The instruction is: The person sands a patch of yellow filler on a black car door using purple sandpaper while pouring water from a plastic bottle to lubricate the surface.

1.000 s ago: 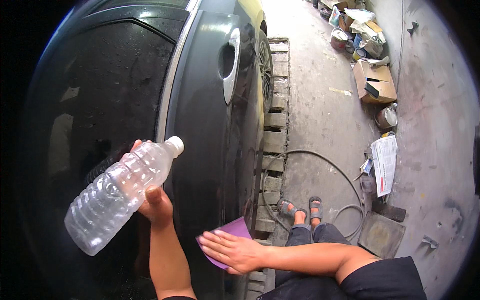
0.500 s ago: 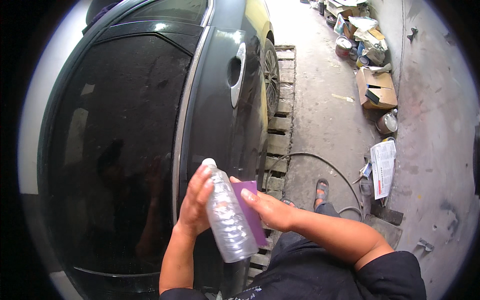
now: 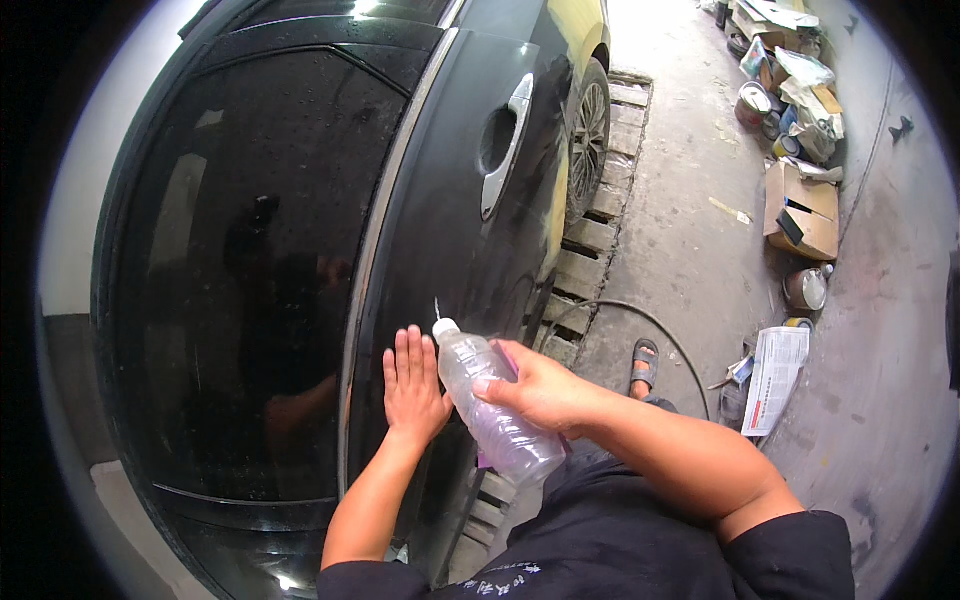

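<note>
My right hand grips a clear ribbed plastic bottle with a white cap. The bottle is tilted, cap toward the car door. A thin stream of clear liquid leaves the cap. Pinned between that hand and the bottle is a purple sheet, mostly hidden, with only its edges showing. My left hand lies flat with fingers stretched out against the dark door panel, just left of the bottle. Farther up the door is a silver handle.
The car's dark window fills the left side. Slatted wooden pallets lie along the car's side by the wheel. A hose curves over the floor. Along the right wall stand a cardboard box, cans and newspaper.
The bottle has passed from my left hand to my right, which also keeps the purple sheet. My left hand has flattened on the door. Liquid now squirts from the cap.
</note>
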{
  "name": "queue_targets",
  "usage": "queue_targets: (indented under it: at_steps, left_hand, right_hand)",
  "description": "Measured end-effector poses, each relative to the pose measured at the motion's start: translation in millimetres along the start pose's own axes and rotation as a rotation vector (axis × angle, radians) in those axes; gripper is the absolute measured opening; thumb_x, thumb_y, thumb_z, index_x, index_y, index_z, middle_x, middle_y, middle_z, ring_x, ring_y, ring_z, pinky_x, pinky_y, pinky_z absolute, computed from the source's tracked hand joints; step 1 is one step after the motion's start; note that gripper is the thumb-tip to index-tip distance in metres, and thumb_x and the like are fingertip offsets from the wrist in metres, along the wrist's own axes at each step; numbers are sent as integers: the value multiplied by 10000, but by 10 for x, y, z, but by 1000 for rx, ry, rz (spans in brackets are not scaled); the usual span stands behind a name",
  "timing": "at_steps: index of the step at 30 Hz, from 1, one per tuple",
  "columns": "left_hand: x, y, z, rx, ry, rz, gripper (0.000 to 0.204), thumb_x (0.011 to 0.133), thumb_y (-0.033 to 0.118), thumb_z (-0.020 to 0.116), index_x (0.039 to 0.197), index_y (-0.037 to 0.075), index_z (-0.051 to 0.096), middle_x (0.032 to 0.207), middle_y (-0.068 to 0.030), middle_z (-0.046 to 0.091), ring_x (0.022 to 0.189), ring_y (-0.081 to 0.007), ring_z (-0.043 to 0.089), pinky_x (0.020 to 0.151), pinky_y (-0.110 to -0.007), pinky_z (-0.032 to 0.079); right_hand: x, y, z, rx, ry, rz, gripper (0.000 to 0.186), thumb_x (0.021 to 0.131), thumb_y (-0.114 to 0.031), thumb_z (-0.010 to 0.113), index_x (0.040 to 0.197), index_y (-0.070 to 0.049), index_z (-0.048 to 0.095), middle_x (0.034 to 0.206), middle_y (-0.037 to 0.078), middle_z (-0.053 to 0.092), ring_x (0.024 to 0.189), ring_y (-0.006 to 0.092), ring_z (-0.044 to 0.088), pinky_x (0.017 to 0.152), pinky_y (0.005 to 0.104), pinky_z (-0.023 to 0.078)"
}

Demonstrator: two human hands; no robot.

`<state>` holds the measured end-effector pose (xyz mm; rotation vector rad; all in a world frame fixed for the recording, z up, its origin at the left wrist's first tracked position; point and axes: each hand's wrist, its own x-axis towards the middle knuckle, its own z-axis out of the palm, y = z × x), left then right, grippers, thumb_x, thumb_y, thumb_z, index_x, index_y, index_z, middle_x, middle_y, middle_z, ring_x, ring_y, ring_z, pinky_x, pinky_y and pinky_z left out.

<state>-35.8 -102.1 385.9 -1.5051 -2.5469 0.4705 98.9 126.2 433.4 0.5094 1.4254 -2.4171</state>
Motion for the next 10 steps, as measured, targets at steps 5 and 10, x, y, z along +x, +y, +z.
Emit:
queue_targets:
  at_steps: [5, 10]
  left_hand:
    - [1105, 34, 91, 303, 59, -50, 765, 950, 439, 501, 1519, -30, 299, 1621, -240, 219, 1525, -380, 173, 1234, -488, 135]
    - [2270, 306, 224, 156, 59, -119, 1015, 915, 635, 523, 1563, -40, 131, 1660, -223, 28, 1544, -376, -16, 1244, -491, 43]
  right_hand:
    - [122, -146, -284, -122, 69, -199, 743, 915, -269, 722, 1472, 59, 355, 1340, 224, 584, 1225, 263, 575, 1022, 363, 453]
    - [-51, -496, -562, 269, -68, -84, 840, 920, -250, 722, 1545, -1, 219, 1347, 237, 569, 1179, 267, 600, 1044, 466, 462]
